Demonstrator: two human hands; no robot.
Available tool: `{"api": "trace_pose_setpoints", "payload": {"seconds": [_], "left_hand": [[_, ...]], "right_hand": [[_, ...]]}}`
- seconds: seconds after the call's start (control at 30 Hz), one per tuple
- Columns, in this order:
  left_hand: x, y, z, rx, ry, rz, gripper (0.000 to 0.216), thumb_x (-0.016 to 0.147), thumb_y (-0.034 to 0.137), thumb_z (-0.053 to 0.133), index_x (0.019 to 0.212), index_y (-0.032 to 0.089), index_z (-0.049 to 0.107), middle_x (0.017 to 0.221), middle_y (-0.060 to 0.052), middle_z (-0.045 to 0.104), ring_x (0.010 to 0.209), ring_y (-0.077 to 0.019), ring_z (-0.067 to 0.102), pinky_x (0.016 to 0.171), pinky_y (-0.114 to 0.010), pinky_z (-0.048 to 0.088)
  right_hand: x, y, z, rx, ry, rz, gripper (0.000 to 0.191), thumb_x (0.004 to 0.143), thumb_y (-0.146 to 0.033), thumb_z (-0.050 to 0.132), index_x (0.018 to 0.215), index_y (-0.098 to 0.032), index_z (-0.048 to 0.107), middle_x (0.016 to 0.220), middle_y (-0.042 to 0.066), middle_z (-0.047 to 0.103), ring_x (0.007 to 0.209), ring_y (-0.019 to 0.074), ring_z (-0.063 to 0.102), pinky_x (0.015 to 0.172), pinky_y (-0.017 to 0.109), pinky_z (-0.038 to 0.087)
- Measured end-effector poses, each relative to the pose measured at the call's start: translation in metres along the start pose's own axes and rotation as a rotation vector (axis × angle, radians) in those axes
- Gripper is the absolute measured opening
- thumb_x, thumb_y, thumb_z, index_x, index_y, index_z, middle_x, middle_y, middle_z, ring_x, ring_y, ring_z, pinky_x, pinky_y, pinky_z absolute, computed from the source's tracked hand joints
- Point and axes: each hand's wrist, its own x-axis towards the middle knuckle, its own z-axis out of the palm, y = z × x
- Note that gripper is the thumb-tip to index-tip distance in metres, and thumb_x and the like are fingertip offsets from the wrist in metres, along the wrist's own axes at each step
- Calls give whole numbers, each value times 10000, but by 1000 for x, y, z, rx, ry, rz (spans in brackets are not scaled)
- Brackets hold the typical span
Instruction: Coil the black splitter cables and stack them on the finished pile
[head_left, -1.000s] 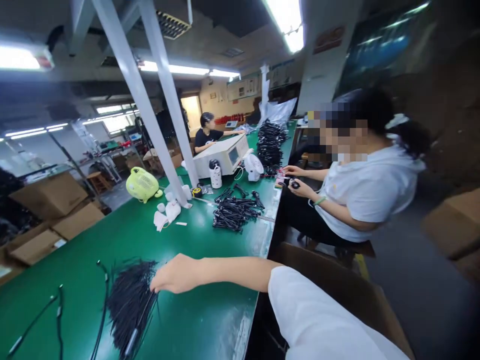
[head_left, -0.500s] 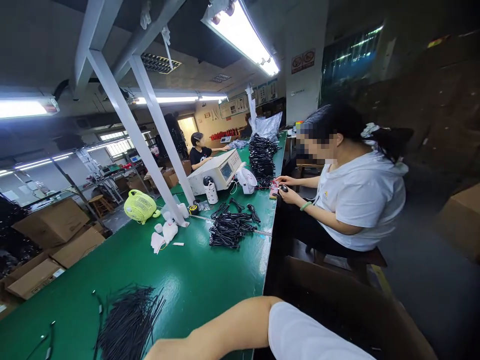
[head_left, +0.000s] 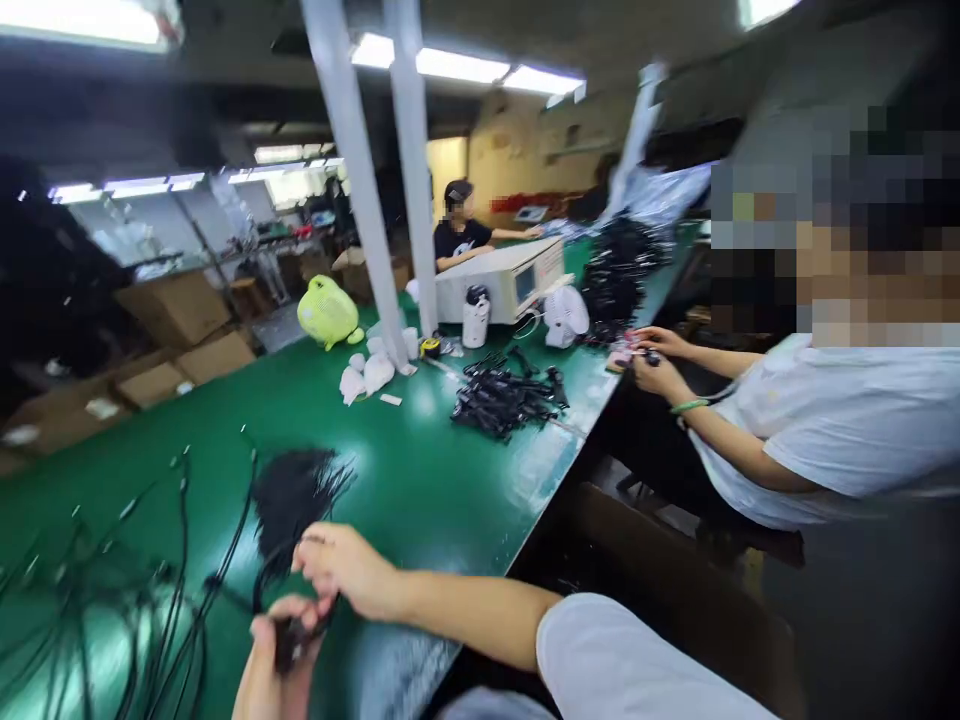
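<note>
My left hand (head_left: 274,665) is closed around a black bundled cable (head_left: 291,640), low in the view and blurred. Just above it, my right hand (head_left: 349,575) has its fingers pinched together by the bundle; whatever lies between them is too smeared to make out. Beyond both hands is a pile of thin black strips (head_left: 289,495) on the green table (head_left: 420,500). To the left, several loose black cables (head_left: 176,570) with small metal ends are spread across the tabletop.
A heap of bundled black cables (head_left: 506,395) lies farther up the table. Behind it are a white instrument (head_left: 480,285), a white fan (head_left: 565,315) and a green fan (head_left: 328,310). A co-worker (head_left: 795,430) sits at the right edge, handling small parts. Cardboard boxes (head_left: 176,310) stand left.
The view has turned left and down, bringing both hands and the loose cables into sight. My right arm, earlier reaching past the bottom edge, now shows with its hand beside the left.
</note>
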Motion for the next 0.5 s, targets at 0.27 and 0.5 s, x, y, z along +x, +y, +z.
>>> {"api": "trace_pose_setpoints", "payload": {"seconds": [0.27,0.5], "left_hand": [[-4,-25,-10,-435,39,220,389,870,499,597,689,173,486,577,59,318,528,-84,368,576,-229,403],[-20,-53,-26,38,-78,244,459,822,614,583,748,166,513,534,70,381,496,-93,394,620,-281,378]], "right_hand": [[9,-2,3,269,-189,231,440,795,-477,653,647,-199,347,578,-86,229,458,47,188,422,172,260],[-6,11,21,83,20,73,448,737,-608,664,909,-205,572,900,51,617,893,171,610,774,301,525]]}}
